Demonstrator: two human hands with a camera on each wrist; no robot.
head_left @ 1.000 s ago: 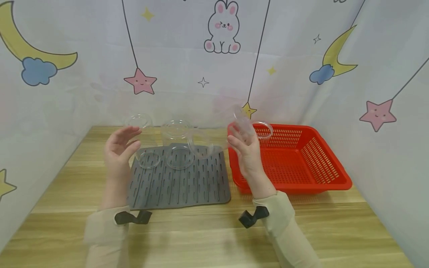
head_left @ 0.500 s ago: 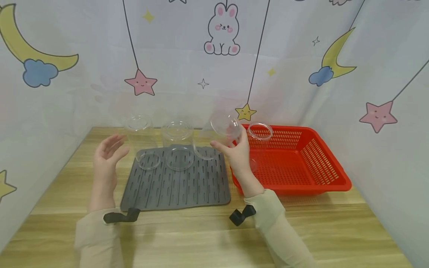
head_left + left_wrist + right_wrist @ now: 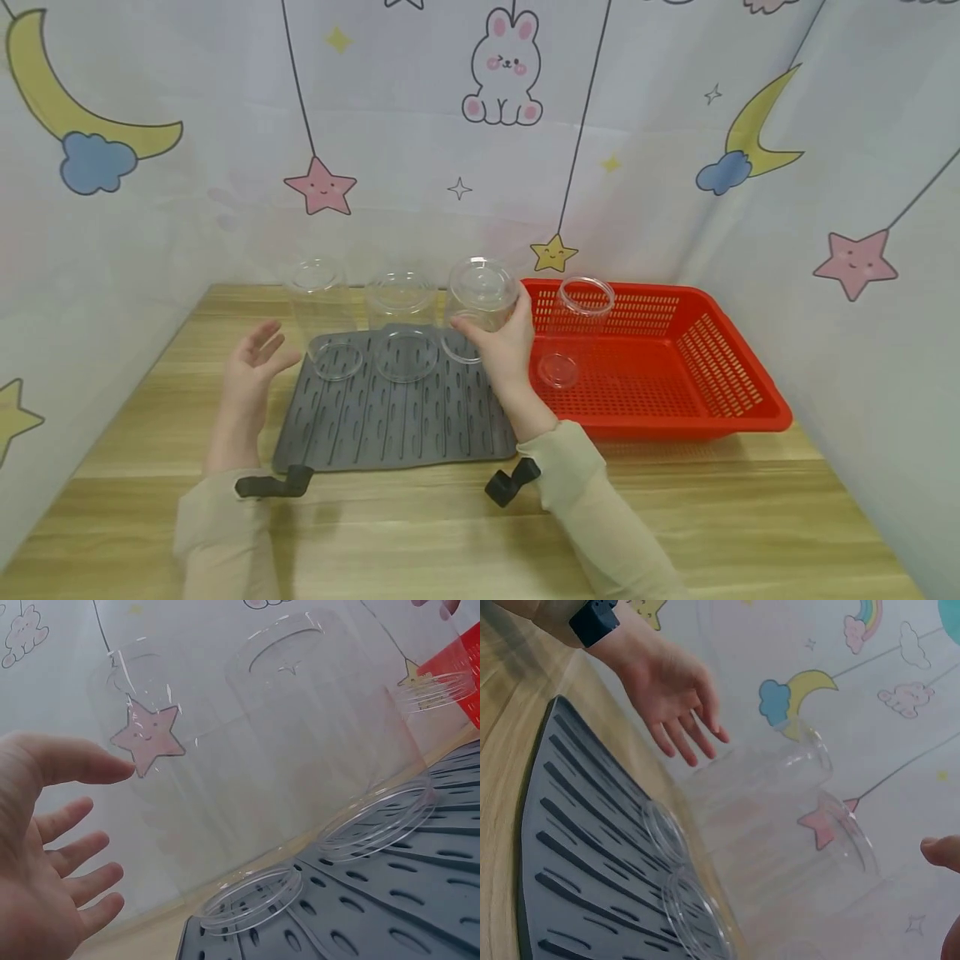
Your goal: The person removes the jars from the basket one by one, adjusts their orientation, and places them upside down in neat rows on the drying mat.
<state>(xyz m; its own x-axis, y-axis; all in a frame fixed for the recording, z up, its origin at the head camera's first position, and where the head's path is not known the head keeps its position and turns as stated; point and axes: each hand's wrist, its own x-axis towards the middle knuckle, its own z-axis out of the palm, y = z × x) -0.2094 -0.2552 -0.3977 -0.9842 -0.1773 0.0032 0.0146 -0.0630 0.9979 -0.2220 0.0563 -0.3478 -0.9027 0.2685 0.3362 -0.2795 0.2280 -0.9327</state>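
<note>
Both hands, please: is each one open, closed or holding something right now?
Left hand: open, holding nothing.
Right hand: holding a transparent, cylindrical plastic jar, third from left in the head view.

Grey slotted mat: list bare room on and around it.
Crowded: the back of the grey slotted mat, where three clear cylindrical jars line up, the right hand holding the rightmost. Free: the mat's front half; the wooden tabletop along its near edge; the red plastic basket right of its jar.

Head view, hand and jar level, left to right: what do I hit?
Left hand → first clear jar → second clear jar → third clear jar, held by the right hand → fourth clear jar, in the red basket.
</note>
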